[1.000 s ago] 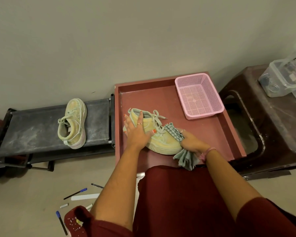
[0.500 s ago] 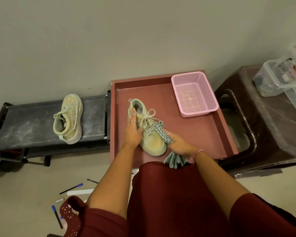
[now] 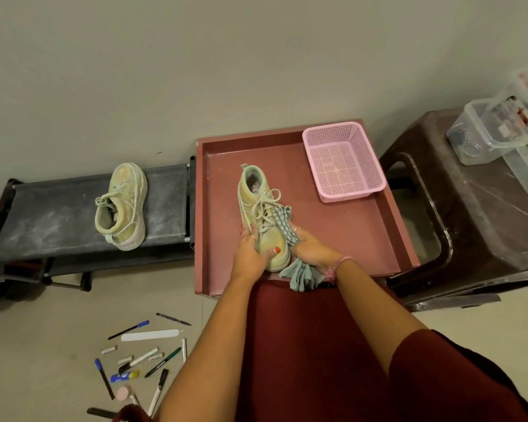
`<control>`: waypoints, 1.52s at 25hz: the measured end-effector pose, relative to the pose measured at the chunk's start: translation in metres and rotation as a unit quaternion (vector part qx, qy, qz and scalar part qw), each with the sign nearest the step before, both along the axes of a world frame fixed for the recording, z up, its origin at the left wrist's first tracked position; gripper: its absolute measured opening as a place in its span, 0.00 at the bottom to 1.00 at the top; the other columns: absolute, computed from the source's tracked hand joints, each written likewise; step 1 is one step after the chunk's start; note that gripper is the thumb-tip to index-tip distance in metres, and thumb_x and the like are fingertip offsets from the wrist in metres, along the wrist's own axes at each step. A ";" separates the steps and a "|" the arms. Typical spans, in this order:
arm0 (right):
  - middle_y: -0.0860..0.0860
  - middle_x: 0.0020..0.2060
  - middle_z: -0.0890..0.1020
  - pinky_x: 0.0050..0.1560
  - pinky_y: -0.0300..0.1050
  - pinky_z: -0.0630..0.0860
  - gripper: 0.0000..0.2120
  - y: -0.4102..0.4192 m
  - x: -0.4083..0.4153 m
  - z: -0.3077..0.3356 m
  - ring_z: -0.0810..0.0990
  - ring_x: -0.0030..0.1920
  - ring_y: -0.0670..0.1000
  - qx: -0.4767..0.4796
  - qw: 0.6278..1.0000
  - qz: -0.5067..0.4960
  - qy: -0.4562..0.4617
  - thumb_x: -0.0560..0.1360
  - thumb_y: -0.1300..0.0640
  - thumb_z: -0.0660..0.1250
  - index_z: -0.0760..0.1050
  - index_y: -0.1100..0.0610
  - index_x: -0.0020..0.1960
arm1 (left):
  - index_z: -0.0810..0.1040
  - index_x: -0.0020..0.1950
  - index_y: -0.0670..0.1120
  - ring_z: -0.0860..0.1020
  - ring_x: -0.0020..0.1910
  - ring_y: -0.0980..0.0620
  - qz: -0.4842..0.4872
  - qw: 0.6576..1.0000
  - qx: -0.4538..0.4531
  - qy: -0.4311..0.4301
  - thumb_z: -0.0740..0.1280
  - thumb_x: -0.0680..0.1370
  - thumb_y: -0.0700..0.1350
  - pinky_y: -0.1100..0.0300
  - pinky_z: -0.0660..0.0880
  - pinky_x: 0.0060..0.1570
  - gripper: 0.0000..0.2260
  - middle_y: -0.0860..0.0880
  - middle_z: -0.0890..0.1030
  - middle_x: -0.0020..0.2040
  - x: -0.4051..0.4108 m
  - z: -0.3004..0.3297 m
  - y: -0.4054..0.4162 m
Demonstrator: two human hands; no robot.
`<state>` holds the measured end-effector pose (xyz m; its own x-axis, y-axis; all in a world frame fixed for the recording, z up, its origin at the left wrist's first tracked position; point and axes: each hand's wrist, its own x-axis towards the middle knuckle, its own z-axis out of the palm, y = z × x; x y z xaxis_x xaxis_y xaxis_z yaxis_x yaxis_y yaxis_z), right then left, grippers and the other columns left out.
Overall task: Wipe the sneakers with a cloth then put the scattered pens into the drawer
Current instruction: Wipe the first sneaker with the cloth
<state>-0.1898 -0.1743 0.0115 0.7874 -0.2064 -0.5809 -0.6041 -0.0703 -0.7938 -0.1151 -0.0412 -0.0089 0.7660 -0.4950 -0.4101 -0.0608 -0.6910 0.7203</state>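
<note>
— Left hand point(image 3: 248, 254) clamped round the toe end of the sneaker point(image 3: 261, 219), thumb across the toe cap, fingers curled along its left flank.

— And the right hand point(image 3: 310, 249)?

— Closed tight on the checked cloth point(image 3: 284, 222), pressing it against the sneaker's right side just beside the laces. Loose end of the cloth bunched below the wrist, hanging over the near rim.

— Lying where, that sneaker?

— Inside the red drawer point(image 3: 363, 233), left of centre, standing on its sole, toe near, heel far. Dusty all over, laces slack.

— Anything else in there?

— Pink mesh basket point(image 3: 343, 161) in the far right corner, well apart from the sneaker.

— Second shoe?

— Other sneaker point(image 3: 121, 205) out left on the dark surface point(image 3: 52, 214), toe pointing far, just as dusty, untouched. Pale smears over the top of that surface too.

— Pens?

— Scattered pens point(image 3: 141, 357) down on the floor, near left: blue-capped, black, white, green, fanned in all directions. Mixed in among them a white flat strip, a blue-and-yellow tube and a small pink round piece.

— Right side?

— Brown plastic stool point(image 3: 470, 226) just beside the drawer, clear lidded containers point(image 3: 500, 129) on its far right corner. Contents too blurred to make out.
</note>
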 end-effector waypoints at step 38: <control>0.47 0.71 0.66 0.70 0.39 0.63 0.39 0.011 0.006 -0.034 0.65 0.70 0.44 -0.060 0.992 -0.006 -0.110 0.71 0.73 0.54 0.51 0.49 0.77 | 0.55 0.78 0.43 0.49 0.78 0.51 0.013 1.000 -0.004 0.015 0.73 0.74 0.45 0.58 0.49 0.74 0.38 0.47 0.49 0.79 0.004 -0.011 -0.001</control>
